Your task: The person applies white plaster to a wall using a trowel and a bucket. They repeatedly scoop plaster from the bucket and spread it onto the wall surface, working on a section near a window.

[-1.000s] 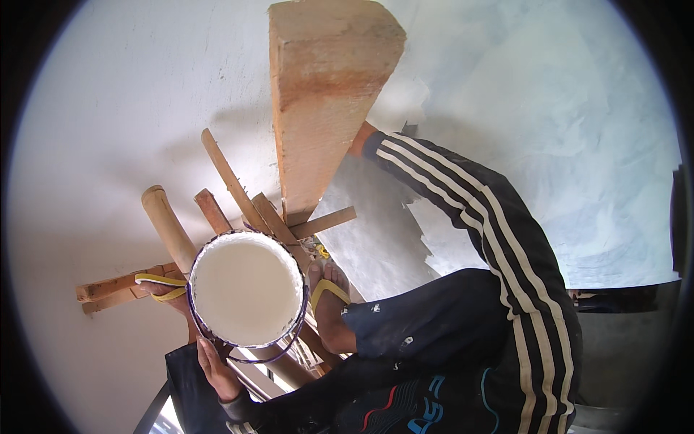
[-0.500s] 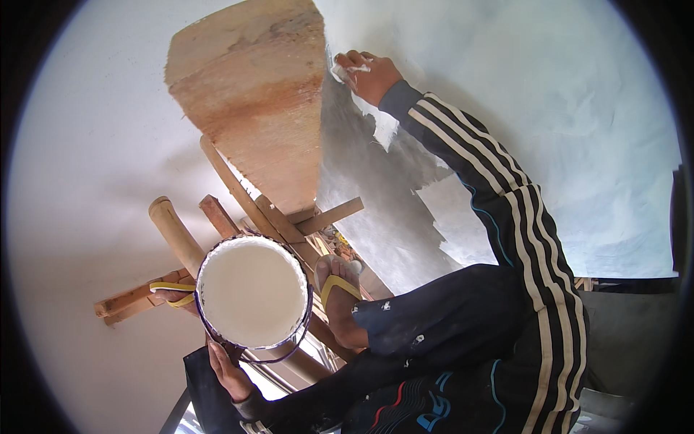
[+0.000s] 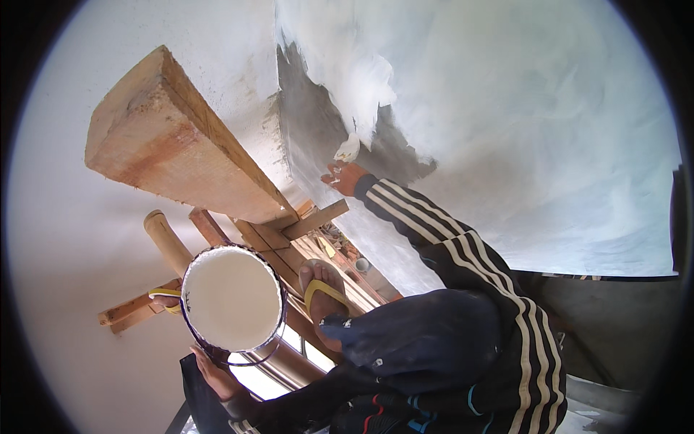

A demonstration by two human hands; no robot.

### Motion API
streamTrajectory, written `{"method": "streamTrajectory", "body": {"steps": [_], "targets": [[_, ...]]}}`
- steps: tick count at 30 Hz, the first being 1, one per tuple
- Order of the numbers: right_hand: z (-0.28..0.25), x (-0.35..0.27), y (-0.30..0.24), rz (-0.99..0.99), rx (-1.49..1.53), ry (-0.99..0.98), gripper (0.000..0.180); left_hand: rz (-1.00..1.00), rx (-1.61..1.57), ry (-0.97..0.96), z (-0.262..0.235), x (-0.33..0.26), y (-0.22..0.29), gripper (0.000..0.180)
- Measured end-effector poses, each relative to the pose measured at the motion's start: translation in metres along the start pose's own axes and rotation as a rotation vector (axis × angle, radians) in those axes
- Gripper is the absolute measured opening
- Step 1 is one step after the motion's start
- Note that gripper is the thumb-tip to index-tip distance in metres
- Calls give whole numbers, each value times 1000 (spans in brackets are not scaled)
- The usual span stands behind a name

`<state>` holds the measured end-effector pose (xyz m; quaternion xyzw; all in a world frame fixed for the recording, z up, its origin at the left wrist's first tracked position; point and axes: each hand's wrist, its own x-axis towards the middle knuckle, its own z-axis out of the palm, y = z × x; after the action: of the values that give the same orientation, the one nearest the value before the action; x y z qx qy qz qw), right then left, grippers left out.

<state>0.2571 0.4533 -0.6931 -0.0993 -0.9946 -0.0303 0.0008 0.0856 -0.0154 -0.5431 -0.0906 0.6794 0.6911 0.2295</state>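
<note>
My left hand (image 3: pixel 215 375) is at the near lower side of a round bucket (image 3: pixel 186 307) and supports it; its fingers are partly hidden by the bucket. White paint (image 3: pixel 233 298) fills it up to a smeared rim, and a thin wire handle (image 3: pixel 267 354) hangs at the near side. My right hand (image 3: pixel 343 178), with white smears on its fingers, is closed on a small white, paint-soaked piece (image 3: pixel 348 148) whose exact kind I cannot make out. That piece is against the wall (image 3: pixel 477 108), where fresh white borders a bare grey patch (image 3: pixel 311 98).
A thick wooden plank (image 3: pixel 181 159) juts up at left, over crossed timbers (image 3: pixel 260 242) and a bamboo pole (image 3: pixel 168 242). My feet, in yellow-strapped sandals (image 3: pixel 322 289), stand on the timbers. Far below, through a gap, are rubble and a small pail (image 3: pixel 362 265).
My right hand has moved down the wall from beside the plank's top. White now covers more of the upper grey area. The view has shifted; the bucket remains with my left hand.
</note>
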Motion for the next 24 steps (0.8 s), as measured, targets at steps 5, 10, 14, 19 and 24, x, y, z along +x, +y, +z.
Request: {"method": "streamTrajectory", "body": {"steps": [5, 10, 14, 19, 24], "targets": [[-34, -9, 13, 172, -29, 44, 27, 24, 125, 58, 15, -1, 0, 61], [-102, -3, 26, 284, -56, 314, 24, 344, 554, -15, -12, 0, -16, 63], [-180, -14, 35, 387, -264, 449, 30, 28, 186, -9, -1, 3, -11, 60], [-190, -29, 19, 244, -304, 404, 39, 179, 309, 46, -5, -6, -13, 56], [-155, -52, 13, 120, -344, 258, 44, 553, 1002, -95, -38, 0, -28, 50]]}}
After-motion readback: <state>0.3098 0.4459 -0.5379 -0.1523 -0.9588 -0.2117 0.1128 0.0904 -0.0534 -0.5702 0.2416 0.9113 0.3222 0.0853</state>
